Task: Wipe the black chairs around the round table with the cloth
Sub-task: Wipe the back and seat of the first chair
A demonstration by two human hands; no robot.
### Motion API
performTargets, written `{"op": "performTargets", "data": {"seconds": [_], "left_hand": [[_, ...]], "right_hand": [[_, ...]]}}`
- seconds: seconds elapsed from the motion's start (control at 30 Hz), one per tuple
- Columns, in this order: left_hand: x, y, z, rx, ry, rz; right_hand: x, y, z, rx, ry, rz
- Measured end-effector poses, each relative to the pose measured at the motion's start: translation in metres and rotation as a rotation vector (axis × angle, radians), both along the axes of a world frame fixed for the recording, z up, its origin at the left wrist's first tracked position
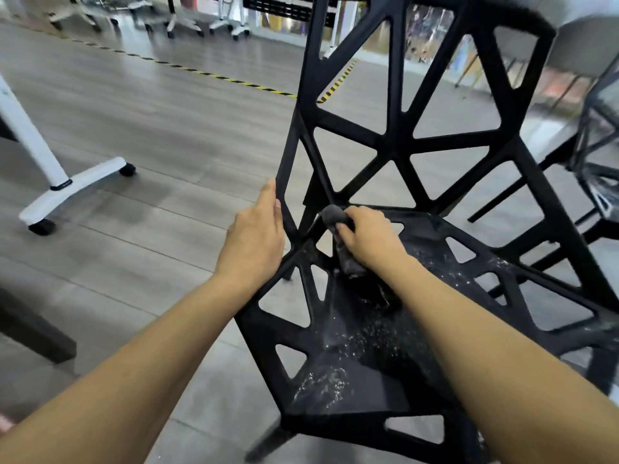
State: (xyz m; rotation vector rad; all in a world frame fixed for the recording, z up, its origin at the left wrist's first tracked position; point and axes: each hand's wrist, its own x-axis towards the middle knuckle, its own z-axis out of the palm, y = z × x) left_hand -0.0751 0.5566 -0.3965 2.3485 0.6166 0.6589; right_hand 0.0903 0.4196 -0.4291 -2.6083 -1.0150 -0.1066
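Observation:
A black lattice chair point(398, 142) with triangular cut-outs stands right in front of me, its seat speckled with pale dust and wet streaks. My left hand point(256, 236) holds the left edge of the chair where the back meets the seat, fingers along the frame. My right hand point(366, 237) grips a bunched dark grey cloth point(335, 214) and presses it at the back corner of the seat. Part of the cloth hangs below my palm onto the seat.
A second black chair point(599, 169) stands at the right edge. A white wheeled stand base point(72, 190) sits on the grey wood floor at the left. Yellow-black tape point(234, 80) crosses the floor. More white wheeled bases stand far back; a dark furniture edge lies lower left.

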Motion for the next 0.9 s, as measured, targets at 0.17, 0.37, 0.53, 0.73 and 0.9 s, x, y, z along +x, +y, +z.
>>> {"op": "performTargets", "data": {"seconds": [0.17,0.37,0.53,0.73,0.9], "left_hand": [[0.0,-0.004,-0.005,0.131,-0.021,0.036],[0.0,-0.008,-0.009,0.185,-0.003,0.09],[-0.002,-0.007,-0.006,0.151,0.017,0.073],[-0.003,-0.007,-0.007,0.17,-0.024,0.041],[-0.001,-0.004,-0.009,0.17,-0.054,0.04]], "right_hand": [[0.039,0.013,0.005,0.115,-0.19,-0.027],[0.046,0.042,-0.019,-0.256,-0.38,-0.008],[0.042,0.059,0.009,-0.438,-0.279,0.022],[0.034,0.009,0.004,-0.293,-0.111,0.214],[0.047,-0.007,-0.004,0.181,-0.035,0.012]]}}
